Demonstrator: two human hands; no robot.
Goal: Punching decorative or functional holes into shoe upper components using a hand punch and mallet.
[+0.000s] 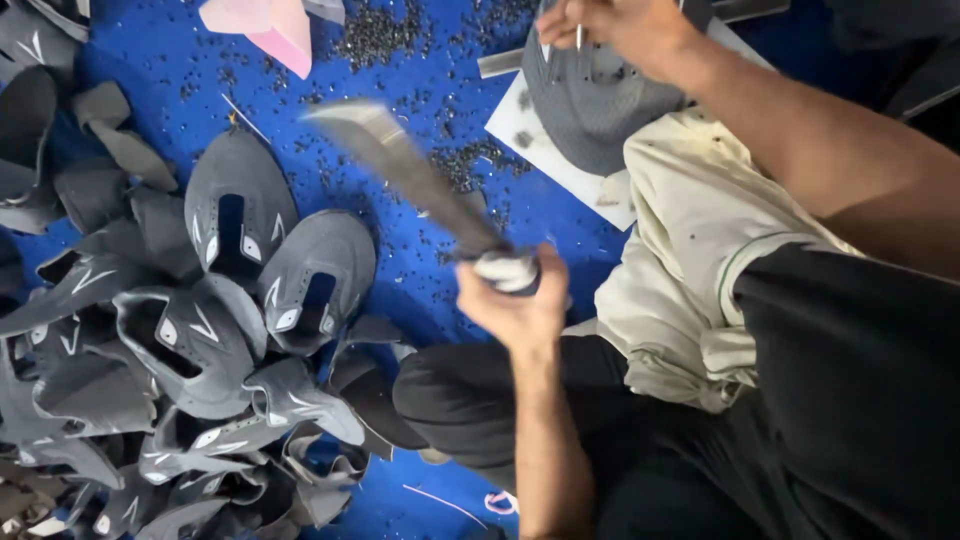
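Left hand (520, 300) fist-wrapped round a blurred flat metal mallet (405, 170); right hand (615, 28) pinches a thin steel punch (579, 38) on the grey shoe upper (590, 105). Best keep that punch upright.

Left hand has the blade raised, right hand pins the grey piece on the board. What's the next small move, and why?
Probably bring the blade down toward the grey shoe upper on the white board. The left hand holds it raised and motion-blurred, while the right hand presses a thin metal tool against the upper.

floor: blue sheet (420, 290) | litter: dark punched bits (470, 160)
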